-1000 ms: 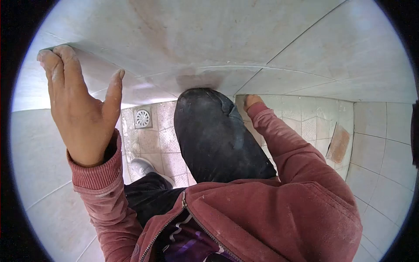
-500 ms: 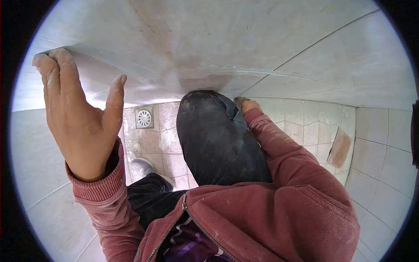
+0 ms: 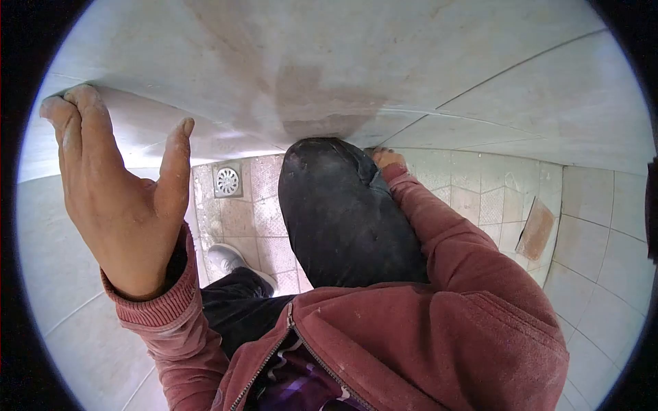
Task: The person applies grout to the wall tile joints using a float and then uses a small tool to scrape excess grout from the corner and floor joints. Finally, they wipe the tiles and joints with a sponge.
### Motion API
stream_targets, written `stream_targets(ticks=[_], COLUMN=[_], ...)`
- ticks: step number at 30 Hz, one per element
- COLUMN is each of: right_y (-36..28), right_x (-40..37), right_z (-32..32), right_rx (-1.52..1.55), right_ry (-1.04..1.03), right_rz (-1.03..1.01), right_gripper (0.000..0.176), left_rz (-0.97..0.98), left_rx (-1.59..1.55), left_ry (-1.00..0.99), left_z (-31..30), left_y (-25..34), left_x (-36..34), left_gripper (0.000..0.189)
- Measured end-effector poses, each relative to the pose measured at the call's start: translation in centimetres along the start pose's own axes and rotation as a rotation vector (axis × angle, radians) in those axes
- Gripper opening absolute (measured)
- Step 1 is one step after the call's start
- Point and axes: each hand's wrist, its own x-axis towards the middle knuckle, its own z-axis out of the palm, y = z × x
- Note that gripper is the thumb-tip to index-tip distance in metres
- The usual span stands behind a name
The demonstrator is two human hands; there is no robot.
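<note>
My left hand point(image 3: 120, 198) is raised at the left, its dusty fingers spread and the fingertips against the pale tiled wall point(image 3: 226, 61). Nothing is in it. Beyond my bent knee, in dark trousers point(image 3: 343, 212), my right hand point(image 3: 389, 159) is low at the foot of the wall. Its fingers are small in view and partly hidden, and I cannot make out whether they hold anything. A darker damp-looking patch point(image 3: 315, 103) marks the wall above the knee.
A round drain point(image 3: 227, 181) is set in the tiled floor point(image 3: 275, 255) at the left, near my grey shoe point(image 3: 226, 259). A brownish rectangular piece point(image 3: 535, 229) lies by the right side wall point(image 3: 589, 253).
My right hand has shifted slightly, and the dark thing seen at its fingers before no longer shows clearly. More of the dark patch shows on the wall. My left hand has tilted a little.
</note>
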Motion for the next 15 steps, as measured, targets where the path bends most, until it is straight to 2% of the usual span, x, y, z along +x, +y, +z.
stream_targets(ticks=[3, 5, 6, 8, 11, 15], right_y=[0.2, 0.8, 2.0, 4.7, 4.1, 2.1], right_x=[-0.7, -1.7, -1.3, 0.2, -0.5, -0.3], right_z=[-3.6, -4.9, -2.7, 3.5, 3.8, 1.7], right_rx=[0.152, 0.332, 0.33, 0.502, 0.568, 0.733], right_ry=[-0.035, -0.047, -0.05, 0.086, 0.157, 0.175], right_rz=[0.05, 0.278, 0.282, 0.405, 0.383, 0.497], right_gripper=[0.023, 0.025, 0.025, 0.03, 0.031, 0.033], left_rz=[-0.012, -0.011, -0.011, 0.001, -0.041, -0.018], left_rx=[0.042, 0.029, 0.022, 0.046, 0.07, 0.06], left_ry=[-0.013, -0.007, -0.007, -0.009, -0.03, -0.031], left_z=[-0.2, 0.0, 0.1, 0.1, 0.0, -0.1], left_y=[-0.1, -0.2, -0.2, -0.2, 0.1, 0.2], left_x=[0.1, 0.0, -0.2, -0.1, 0.2, 0.3], left_gripper=[0.067, 0.068, 0.068, 0.067, 0.067, 0.067])
